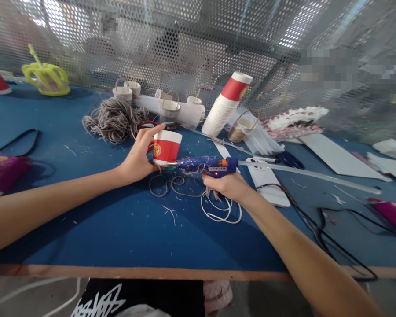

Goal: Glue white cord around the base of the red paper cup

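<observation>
Nearest the camera, two bare forearms reaching over the wooden front edge of a blue table (86,229). Left hand (137,160) closed around a red-and-white paper cup (166,147) – thumb along its upper rim, cup held tilted just above the tabletop near the middle. Right hand (229,185) gripping a blue glue gun (206,165), nozzle meeting the cup's lower edge, a long clear glue stick (317,175) jutting out behind it to the right. Loops of white cord (222,211) and grey string (170,185) lying beneath both hands. Further back – a bundle of grey yarn (114,119), a leaning stack of paper cups (226,105), several small cup baskets (127,91) with handles. Yellow crown shape (46,77) at far left; pink object (1,171) at left edge; black cables (320,224) trailing on the right. Perforated metal screen (198,39) behind the table.
</observation>
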### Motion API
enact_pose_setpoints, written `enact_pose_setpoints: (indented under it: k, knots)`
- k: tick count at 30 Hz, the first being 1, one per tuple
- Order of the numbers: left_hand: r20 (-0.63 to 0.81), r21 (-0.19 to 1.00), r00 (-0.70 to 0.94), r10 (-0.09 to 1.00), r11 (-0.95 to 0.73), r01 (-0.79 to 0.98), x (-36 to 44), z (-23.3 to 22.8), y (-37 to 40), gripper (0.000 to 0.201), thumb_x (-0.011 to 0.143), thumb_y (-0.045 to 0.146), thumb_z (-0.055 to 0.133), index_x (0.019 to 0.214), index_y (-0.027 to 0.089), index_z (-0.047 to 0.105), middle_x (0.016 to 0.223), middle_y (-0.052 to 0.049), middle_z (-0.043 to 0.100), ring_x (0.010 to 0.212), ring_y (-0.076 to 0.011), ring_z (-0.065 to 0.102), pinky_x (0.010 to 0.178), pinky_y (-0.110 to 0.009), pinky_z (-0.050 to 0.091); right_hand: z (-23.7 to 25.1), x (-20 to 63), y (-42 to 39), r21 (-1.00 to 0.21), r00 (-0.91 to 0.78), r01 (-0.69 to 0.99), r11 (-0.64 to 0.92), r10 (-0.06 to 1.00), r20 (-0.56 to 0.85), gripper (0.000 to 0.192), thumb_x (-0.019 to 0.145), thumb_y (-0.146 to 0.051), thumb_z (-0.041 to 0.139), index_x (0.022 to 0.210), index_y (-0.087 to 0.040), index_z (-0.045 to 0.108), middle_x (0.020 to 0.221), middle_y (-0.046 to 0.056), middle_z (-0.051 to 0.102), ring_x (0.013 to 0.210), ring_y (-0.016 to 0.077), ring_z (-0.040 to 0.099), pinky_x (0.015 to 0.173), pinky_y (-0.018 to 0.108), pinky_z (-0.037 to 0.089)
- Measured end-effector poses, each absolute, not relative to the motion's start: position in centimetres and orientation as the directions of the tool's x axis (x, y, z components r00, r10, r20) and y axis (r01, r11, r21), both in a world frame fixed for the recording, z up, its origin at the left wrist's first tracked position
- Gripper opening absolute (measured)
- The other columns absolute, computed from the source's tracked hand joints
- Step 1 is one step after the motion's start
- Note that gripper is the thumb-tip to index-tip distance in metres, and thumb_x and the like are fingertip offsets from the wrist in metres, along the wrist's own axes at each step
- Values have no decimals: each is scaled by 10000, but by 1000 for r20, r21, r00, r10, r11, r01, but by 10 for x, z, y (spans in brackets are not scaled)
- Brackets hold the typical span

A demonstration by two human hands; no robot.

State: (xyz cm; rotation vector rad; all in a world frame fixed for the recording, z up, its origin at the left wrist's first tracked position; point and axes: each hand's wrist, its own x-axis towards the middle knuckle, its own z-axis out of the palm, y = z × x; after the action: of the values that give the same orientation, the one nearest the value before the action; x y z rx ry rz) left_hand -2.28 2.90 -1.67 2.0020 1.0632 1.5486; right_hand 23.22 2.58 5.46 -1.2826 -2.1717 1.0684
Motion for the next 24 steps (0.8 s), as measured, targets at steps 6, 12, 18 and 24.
enact_pose_setpoints:
  k: [6,12,18,24]
  knots:
    - [563,764,109,819,-566,310,-25,-13,27,919,639,224,849,1418,300,368,1383,-126,494,1199,-293,600,1038,-504,539,56,232,26,-772,-495,566,290,868,-37,204,661,-203,543,503,-227,416,423,-43,482,355,96,425,397,259,331]
    - [535,798,103,839,-541,264,-24,-11,27,906,616,225,864,1382,270,382,1412,-136,523,1240,-308,594,1080,-518,497,57,232,25,-782,-506,550,293,862,-33,215,643,-221,539,501,-236,377,404,-57,461,351,87,426,376,238,335]
    - [536,804,124,835,-550,227,-24,-7,27,901,595,168,874,1356,244,396,1338,-141,596,1253,-307,599,1087,-495,496,59,232,25,-775,-496,564,287,867,-40,228,645,-228,541,507,-238,360,406,-54,448,345,90,428,370,242,340]
    - [542,819,145,828,-559,128,-26,-9,31,892,572,180,897,1313,237,403,1366,-159,590,1275,-307,590,1105,-505,473,60,233,23,-764,-484,576,291,874,-33,211,637,-225,525,482,-235,381,376,-56,446,336,96,451,389,242,370]
